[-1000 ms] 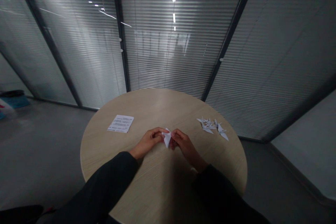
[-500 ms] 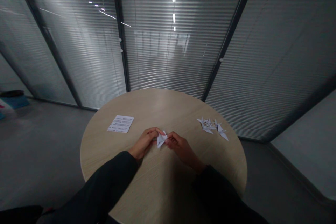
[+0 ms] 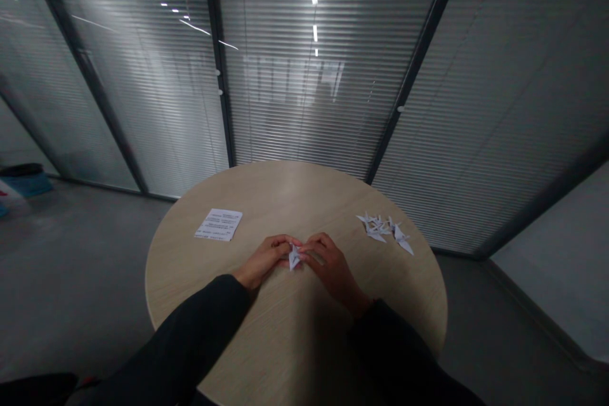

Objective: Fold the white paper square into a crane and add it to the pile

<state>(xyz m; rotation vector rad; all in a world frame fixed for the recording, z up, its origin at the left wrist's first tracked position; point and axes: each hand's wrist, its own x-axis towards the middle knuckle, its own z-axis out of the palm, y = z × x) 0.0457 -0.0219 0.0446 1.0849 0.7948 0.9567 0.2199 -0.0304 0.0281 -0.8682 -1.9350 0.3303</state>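
We are pinching a small folded white paper piece (image 3: 295, 258) between our fingertips, and it is looking narrower and more tightly folded than a moment ago. Our left hand (image 3: 266, 259) is curled around one side and our right hand (image 3: 330, 264) around the other, though our fingers partly hide the grip. Folded paper cranes (image 3: 384, 229) and a printed sheet (image 3: 218, 224) are lying on the round wooden table (image 3: 285, 190) on either side.
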